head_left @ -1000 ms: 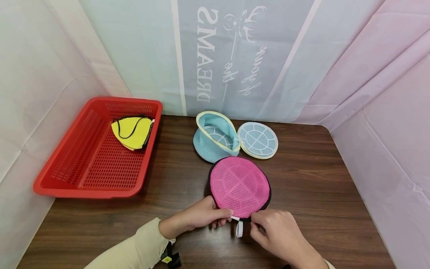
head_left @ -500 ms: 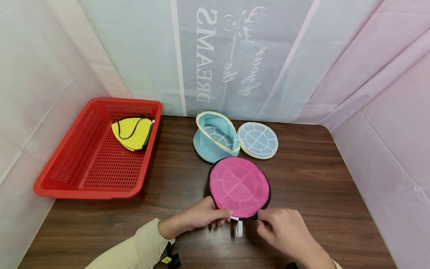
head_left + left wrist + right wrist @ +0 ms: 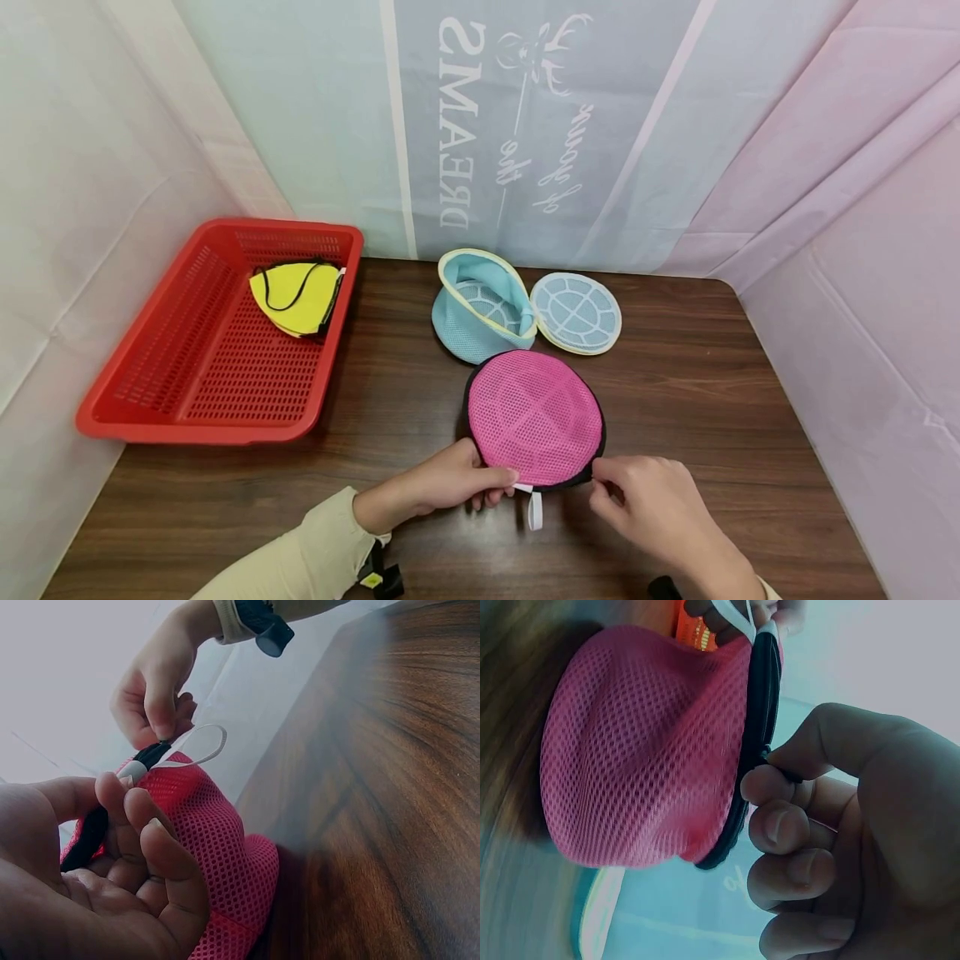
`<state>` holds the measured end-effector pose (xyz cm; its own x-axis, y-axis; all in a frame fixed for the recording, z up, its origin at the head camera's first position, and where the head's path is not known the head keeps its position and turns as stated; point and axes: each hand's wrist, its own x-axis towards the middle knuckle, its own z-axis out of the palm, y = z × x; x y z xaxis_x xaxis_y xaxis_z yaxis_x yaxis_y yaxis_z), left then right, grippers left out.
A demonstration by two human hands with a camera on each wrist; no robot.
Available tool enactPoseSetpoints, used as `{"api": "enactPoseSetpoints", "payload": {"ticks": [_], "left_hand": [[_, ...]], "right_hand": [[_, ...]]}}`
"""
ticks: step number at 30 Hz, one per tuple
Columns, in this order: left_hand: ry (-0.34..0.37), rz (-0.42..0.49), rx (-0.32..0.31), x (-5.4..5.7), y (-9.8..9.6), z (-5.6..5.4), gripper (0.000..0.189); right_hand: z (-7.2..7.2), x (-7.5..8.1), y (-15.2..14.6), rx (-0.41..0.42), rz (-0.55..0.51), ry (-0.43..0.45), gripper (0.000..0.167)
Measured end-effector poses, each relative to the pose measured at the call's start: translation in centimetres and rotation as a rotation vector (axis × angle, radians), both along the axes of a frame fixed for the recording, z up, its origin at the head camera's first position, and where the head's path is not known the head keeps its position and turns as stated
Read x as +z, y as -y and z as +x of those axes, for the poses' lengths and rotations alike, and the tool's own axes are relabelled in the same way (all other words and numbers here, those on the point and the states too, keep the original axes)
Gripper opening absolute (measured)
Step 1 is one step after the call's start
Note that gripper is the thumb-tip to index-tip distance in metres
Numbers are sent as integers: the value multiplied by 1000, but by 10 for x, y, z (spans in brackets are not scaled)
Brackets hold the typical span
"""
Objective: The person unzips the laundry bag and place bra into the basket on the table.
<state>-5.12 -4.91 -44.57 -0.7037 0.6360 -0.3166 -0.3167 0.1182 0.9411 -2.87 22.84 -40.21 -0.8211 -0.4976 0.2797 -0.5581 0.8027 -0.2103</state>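
Note:
A round pink mesh laundry bag (image 3: 536, 412) with a black zipped rim is held up over the table, its flat top facing the head camera. With thumb and fingers, my left hand (image 3: 453, 479) pinches the rim beside a white loop (image 3: 535, 511). At the rim's right side, my right hand (image 3: 656, 504) pinches the small dark zipper pull between thumb and index finger. The right wrist view shows the black zipper (image 3: 759, 720) running from that pull towards the left hand. Below the rim, the bag's pink mesh side (image 3: 214, 832) bulges out in the left wrist view.
Behind the pink bag stands a light-blue mesh bag (image 3: 472, 329) with its yellow-edged lid (image 3: 576, 312) folded back to the right. A red plastic basket (image 3: 318, 408) at the left contains a folded yellow item (image 3: 296, 292) with black cord. Fabric walls surround the wooden table (image 3: 712, 400).
My right hand has slid rightward along the bag's rim with the zipper pull, away from the white loop. My left hand and the bag stay almost still.

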Motion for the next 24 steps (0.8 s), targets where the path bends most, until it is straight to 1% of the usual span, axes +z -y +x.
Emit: {"api": "enactPoseSetpoints", "payload": {"ticks": [10,16,24], "left_hand": [[-12,-10,1,-1,3,0,35],[-8,-10,-12,-2,5,-2,36],[2,-19,-20,-2,5,-3,37]], "right_hand": [[-11,1,-13,-78,12,15,41],[-20,-1,-20,-96,12,-18,41],[-35,-11,-28,-136,8,-64,38]]}}
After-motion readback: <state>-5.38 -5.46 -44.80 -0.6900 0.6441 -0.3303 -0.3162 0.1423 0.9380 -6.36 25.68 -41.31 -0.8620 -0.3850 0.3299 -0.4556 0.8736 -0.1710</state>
